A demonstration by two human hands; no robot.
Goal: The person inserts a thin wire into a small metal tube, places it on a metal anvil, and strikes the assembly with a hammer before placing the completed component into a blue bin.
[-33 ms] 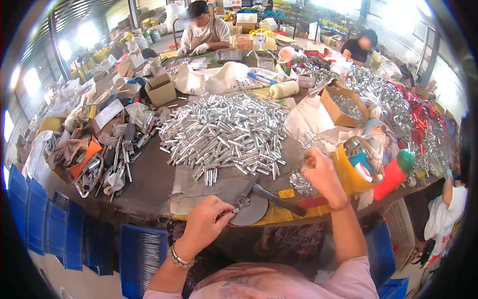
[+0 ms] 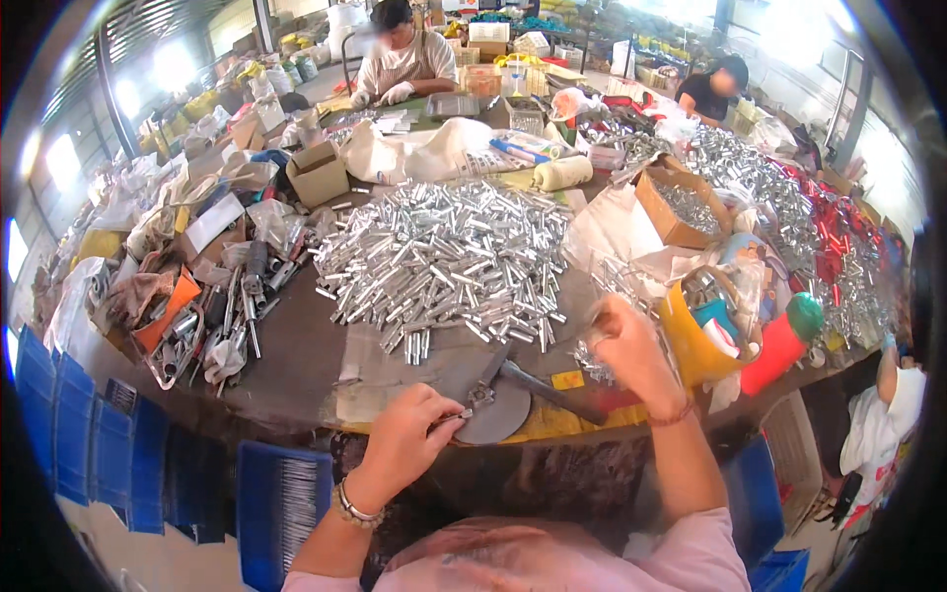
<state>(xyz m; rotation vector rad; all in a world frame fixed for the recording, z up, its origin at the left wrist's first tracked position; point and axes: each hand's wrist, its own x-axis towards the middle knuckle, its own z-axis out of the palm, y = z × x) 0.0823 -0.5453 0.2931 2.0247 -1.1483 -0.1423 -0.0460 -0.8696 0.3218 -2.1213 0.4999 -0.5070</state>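
My left hand point(image 2: 406, 434) pinches a small silvery metal tube point(image 2: 456, 416) between thumb and fingertips, at the near edge of a round dark plate point(image 2: 496, 419). A small metal fixture point(image 2: 480, 396) stands on that plate, and a hammer point(image 2: 552, 393) lies across its right side. Over a little heap of small metal parts point(image 2: 592, 363), my right hand point(image 2: 631, 340) is raised with curled, slightly blurred fingers. What these fingers hold, if anything, cannot be made out. Beyond both hands spreads a large pile of silvery metal tubes point(image 2: 444, 261).
Right of my right hand are a yellow container point(image 2: 681, 331), a red bottle with a green cap point(image 2: 774, 355) and a cardboard box of small parts point(image 2: 676, 232). Tools and rags point(image 2: 212, 321) crowd the left. A blue bin point(image 2: 258, 513) holds thin metal pieces. Two people sit across the table.
My right hand has shifted slightly left over the small parts. My left hand keeps the tube in nearly the same place. The far person at the left has moved a little.
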